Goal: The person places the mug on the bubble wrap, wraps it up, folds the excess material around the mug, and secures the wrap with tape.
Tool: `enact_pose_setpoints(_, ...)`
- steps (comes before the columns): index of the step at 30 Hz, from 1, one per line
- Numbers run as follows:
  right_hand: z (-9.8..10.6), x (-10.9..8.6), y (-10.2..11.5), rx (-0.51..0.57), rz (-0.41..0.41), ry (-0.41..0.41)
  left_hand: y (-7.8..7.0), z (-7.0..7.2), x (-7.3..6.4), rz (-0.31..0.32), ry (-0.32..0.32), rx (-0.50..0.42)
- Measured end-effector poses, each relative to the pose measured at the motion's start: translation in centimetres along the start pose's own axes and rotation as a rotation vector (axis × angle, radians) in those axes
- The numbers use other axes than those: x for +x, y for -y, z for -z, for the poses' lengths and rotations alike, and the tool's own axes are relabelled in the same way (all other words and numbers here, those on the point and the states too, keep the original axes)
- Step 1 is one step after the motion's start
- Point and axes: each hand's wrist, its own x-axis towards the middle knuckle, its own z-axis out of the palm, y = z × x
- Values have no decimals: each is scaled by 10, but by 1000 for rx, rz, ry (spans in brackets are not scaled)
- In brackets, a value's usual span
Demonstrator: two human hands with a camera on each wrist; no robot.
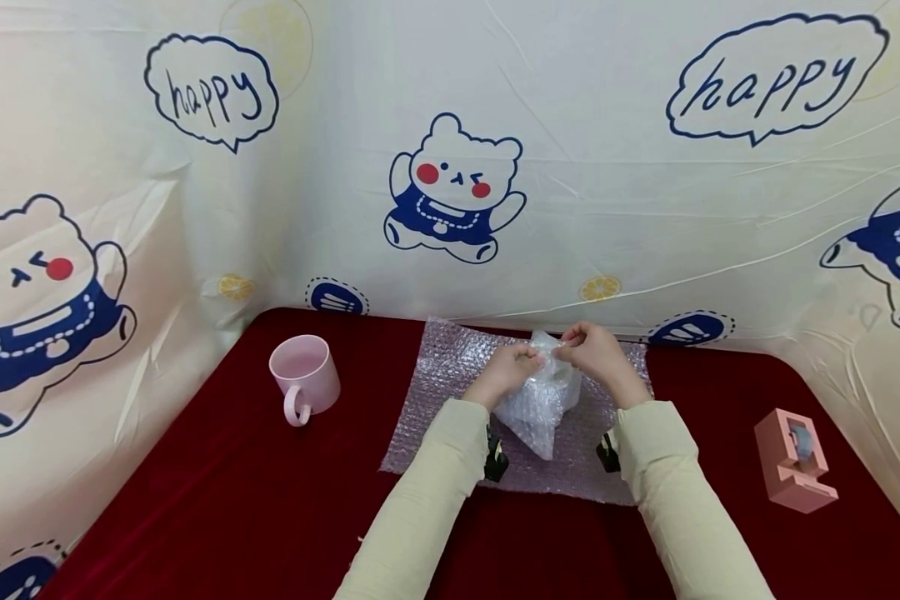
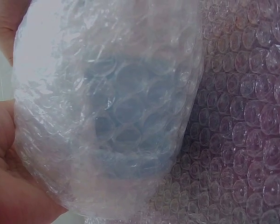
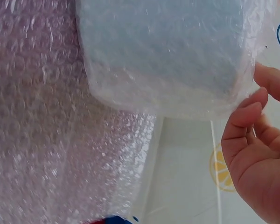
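A bundle of clear bubble wrap [image 1: 540, 408] stands over the middle of a flat bubble wrap sheet [image 1: 438, 392]. Something bluish shows dimly through the layers in both wrist views; its kind is hidden. My left hand [image 1: 504, 371] holds the upper left of the bundle, thumb and fingers on the wrap. On the opposite side, my right hand [image 1: 598, 357] pinches the top edge of the wrap between thumb and fingers. Seen from the right wrist, the pinching fingertips [image 3: 252, 105] are at the corner of the wrapped bundle [image 3: 163, 51].
A pink mug [image 1: 305, 379] stands left of the sheet, its handle toward the front. To the right is a pink tape dispenser [image 1: 791, 467] with a roll of tape [image 1: 801, 442]. Dark red cloth [image 1: 270, 517] covers the table, and a printed white curtain [image 1: 607, 192] hangs behind.
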Motion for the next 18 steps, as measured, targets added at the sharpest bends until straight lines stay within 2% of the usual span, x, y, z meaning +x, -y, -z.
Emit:
enact_pose_setpoints(6, -5, 0, -4, 61, 1, -88, 0, -1, 0, -3, -6, 5)
enact_pose_setpoints(12, -11, -1, -7, 114, 10, -191, -3, -3, -1, -29, -59, 32)
enact_pose_setpoints(18, -16, -4, -7, 167, -43, -259, -2, -5, 0, -36, -92, 52)
